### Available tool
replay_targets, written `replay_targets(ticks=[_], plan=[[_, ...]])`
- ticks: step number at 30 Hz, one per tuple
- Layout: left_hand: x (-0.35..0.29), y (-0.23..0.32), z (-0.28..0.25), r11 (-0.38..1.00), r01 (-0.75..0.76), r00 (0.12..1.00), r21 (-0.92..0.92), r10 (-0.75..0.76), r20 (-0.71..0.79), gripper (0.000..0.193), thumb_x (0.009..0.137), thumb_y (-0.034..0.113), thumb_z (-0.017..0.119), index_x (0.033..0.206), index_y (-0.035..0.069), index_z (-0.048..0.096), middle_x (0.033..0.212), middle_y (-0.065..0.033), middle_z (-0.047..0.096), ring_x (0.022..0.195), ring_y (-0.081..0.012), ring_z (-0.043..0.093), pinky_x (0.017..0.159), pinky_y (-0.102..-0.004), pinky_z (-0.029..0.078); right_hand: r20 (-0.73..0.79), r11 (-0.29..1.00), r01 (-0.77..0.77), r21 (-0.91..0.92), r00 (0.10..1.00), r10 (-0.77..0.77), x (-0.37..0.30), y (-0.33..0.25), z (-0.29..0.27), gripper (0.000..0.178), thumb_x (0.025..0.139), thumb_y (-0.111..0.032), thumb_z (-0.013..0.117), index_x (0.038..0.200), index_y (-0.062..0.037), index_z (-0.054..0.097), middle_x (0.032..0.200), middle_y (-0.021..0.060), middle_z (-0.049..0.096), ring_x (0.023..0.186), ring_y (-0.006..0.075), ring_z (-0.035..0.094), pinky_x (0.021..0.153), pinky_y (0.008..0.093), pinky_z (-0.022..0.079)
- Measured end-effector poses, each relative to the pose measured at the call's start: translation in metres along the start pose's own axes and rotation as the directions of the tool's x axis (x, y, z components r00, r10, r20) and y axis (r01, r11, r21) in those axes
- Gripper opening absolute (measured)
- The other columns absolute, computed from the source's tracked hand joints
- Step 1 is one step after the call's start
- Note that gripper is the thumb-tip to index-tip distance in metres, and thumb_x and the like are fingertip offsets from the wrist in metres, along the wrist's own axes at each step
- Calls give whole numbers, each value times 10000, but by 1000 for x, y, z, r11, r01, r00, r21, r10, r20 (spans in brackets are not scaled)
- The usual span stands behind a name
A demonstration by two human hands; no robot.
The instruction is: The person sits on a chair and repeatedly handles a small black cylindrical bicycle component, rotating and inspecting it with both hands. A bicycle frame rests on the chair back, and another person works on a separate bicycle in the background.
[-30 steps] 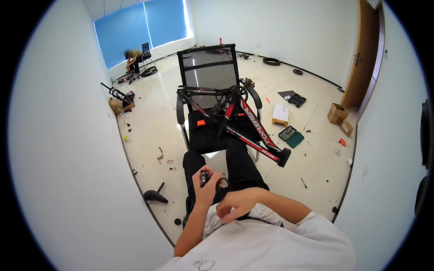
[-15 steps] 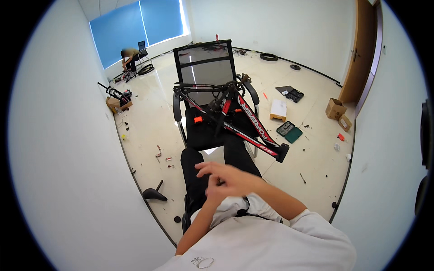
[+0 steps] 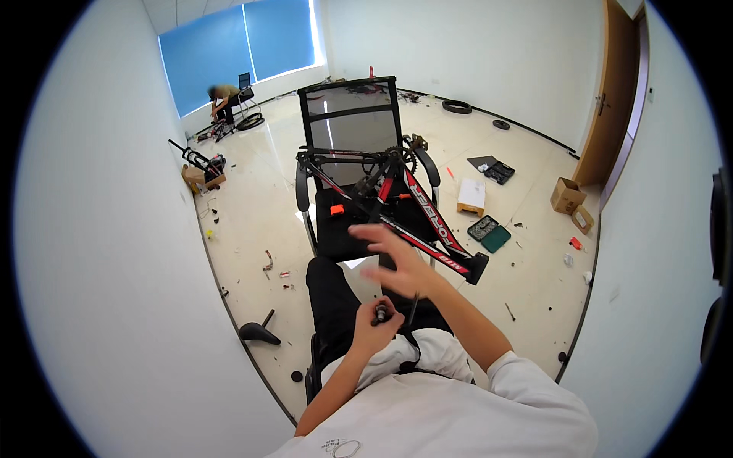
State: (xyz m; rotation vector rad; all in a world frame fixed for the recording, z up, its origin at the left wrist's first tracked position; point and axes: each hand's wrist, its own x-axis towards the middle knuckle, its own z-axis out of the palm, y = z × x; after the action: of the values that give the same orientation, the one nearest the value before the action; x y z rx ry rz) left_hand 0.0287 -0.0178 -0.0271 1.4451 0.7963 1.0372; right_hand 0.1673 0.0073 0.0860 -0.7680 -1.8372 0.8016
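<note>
My left hand [image 3: 369, 331] is closed around a small dark cylindrical metal part [image 3: 381, 311], low over my lap. What kind of part it is I cannot make out. Above and to its right, my right hand [image 3: 401, 263] is raised with fingers spread, slightly blurred, and nothing shows in it. Just beyond the hands, a black and red bicycle frame [image 3: 437, 217] lies across the seat of a black mesh-backed chair [image 3: 336, 238], its crank and chainring [image 3: 405, 156] still attached. A small orange object [image 3: 337, 210] rests on the seat left of the frame.
On the floor to the right are a green tool case [image 3: 489, 233], a white-topped box [image 3: 471, 196] and cardboard boxes [image 3: 567, 196]. A bicycle saddle [image 3: 259, 333] and a fork [image 3: 200, 162] lie at left. Far left, another person [image 3: 223, 99] bends over bicycle parts.
My right hand has lifted up and away from my left hand, its fingers opening. The dark cylindrical part in my left hand now shows. The view has shifted slightly.
</note>
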Motion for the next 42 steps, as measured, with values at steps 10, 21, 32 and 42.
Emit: replay_targets(ticks=[10,21,32,42], plan=[[11,28,-33,880,-9,981,-475,-84,-174,188,796,-44,570,690,49,445,616,-62,536,427,-154,508,399,-280,405,0,868,84,-489,995,-97,-65,56,46,1048,666,-251,802,1480,-49,175,1517,239,189,1393,411,230,1106,471,238],[-6,22,5,952,167,982,-258,-139,124,169,761,9,629,680,37,483,620,-28,574,552,-89,579,494,-232,448,4,913,121,-390,991,-130,29,33,-4,306,846,-209,663,1076,-22,591,1199,160,599,1080,307,597,913,372,468],[9,19,-21,891,8,979,-454,-99,-178,195,786,-19,621,661,33,480,592,-26,531,472,-103,518,421,-242,420,46,883,103,-459,995,-92,-61,15,34,960,655,-298,824,1430,-78,302,1501,202,258,1338,414,326,1074,482,286],[-2,27,-3,920,165,986,-355,-156,54,167,761,-25,612,683,30,475,600,-95,557,458,-148,530,414,-266,419,-14,845,107,-523,991,-134,0,70,2,378,845,-267,677,1147,-80,549,1213,138,563,1026,337,589,853,397,471]])
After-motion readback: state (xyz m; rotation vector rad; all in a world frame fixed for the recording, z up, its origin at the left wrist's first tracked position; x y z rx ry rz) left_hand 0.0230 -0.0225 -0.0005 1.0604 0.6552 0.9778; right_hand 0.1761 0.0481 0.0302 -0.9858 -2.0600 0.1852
